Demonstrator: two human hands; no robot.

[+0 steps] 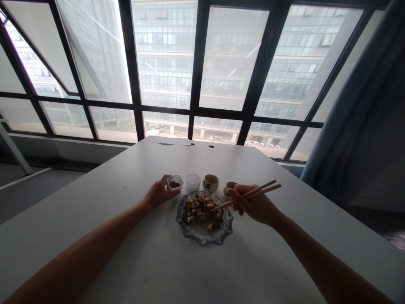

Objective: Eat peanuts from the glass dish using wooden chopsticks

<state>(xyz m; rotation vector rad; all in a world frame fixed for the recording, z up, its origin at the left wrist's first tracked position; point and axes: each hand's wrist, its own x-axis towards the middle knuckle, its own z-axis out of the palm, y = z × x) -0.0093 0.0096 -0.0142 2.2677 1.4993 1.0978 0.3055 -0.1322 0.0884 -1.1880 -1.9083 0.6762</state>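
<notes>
My left hand [160, 192] is closed around a small clear plastic cup [175, 179] with dark bits in the bottom. In my right hand [249, 203] is a pair of wooden chopsticks [262, 188], their tips down among the peanuts [199, 204] in a scalloped glass dish [202, 240]. Mixed in with the peanuts are darker pieces too small to name. Beside the held cup stands a second clear plastic cup [193, 182]. A tan ceramic cup [211, 183] with dark characters follows to its right. Another ceramic cup [230, 185] is partly hidden behind my right hand.
The white table [120, 185] stretches away toward large windows with black frames [136, 84]. Papers [167, 140] lie at its far end, near two dark round holes. A blue curtain [341, 105] hangs on the right, and a white metal frame [15, 147] stands at the left.
</notes>
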